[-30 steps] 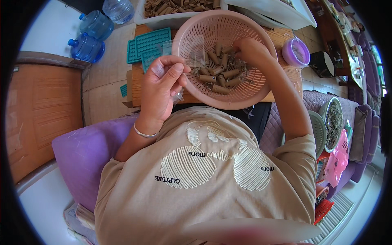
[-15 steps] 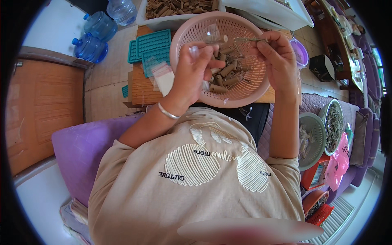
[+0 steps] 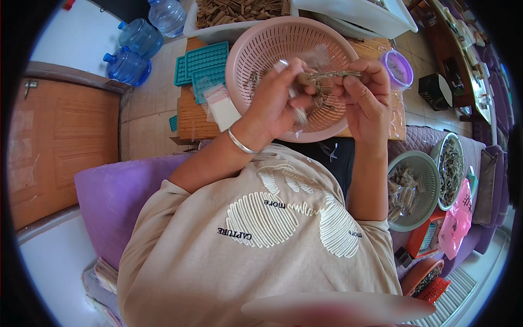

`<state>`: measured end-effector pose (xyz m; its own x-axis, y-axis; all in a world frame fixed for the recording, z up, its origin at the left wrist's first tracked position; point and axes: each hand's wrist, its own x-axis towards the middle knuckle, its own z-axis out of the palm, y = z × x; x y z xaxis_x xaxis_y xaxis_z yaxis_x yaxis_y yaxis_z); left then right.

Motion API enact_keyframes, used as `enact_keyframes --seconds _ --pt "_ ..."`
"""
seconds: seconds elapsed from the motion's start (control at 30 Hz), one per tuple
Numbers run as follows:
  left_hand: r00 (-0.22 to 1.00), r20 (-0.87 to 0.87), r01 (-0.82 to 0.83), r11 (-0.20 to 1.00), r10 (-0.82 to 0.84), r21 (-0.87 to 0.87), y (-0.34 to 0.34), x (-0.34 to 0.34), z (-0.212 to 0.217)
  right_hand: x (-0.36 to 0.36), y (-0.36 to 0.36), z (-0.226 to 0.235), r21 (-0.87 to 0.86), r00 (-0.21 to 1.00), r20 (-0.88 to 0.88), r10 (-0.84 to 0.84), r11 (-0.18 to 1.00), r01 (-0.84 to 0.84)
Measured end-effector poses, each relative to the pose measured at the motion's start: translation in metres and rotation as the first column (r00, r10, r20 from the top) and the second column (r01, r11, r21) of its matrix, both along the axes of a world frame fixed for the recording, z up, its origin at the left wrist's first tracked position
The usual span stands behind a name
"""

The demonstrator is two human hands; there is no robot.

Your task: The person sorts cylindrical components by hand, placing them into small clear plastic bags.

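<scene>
Over a pink slotted basket [image 3: 239,60], my left hand [image 3: 275,101] is closed round a short tan tube [image 3: 304,78], with clear plastic film [image 3: 318,54] beside it. My right hand [image 3: 368,95] pinches a thin bundle of dry, greenish-brown stems [image 3: 335,73] between thumb and fingers. The left end of the bundle meets the tube; whether it goes inside I cannot tell. A whitish piece [image 3: 281,66] shows at a left fingertip, too small to name. Both hands hide much of the basket's contents; loose stems [image 3: 254,78] show near its left wall.
Left of the basket lie teal moulded trays [image 3: 207,57] and a stack of clear bags [image 3: 223,109]. A white bin of brown pieces [image 3: 242,12] stands behind. At right are a purple tub [image 3: 396,70], a grey-green basket of wrapped pieces [image 3: 430,180] and a basket of dark dried material [image 3: 451,169].
My hands have come together and moved slightly down, bringing the stem bundle against the tube. Before, tube and stems were apart. The view has shifted a little.
</scene>
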<state>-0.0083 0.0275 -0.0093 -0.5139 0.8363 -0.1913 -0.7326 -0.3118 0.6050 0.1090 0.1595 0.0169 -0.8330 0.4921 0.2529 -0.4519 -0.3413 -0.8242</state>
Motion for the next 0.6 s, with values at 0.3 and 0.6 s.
enact_keyframes --seconds 0.3,0.6 --pt "0.809 -0.485 -0.358 0.933 0.332 0.042 -0.014 0.021 0.024 0.005 -0.011 -0.008 0.416 0.925 0.024 -0.380 0.845 0.337" --pt "0.723 -0.582 -0.441 0.897 0.373 0.028 -0.004 0.014 0.007 0.015 -0.009 -0.014 0.005 0.996 0.089 0.013 1.000 -0.013"
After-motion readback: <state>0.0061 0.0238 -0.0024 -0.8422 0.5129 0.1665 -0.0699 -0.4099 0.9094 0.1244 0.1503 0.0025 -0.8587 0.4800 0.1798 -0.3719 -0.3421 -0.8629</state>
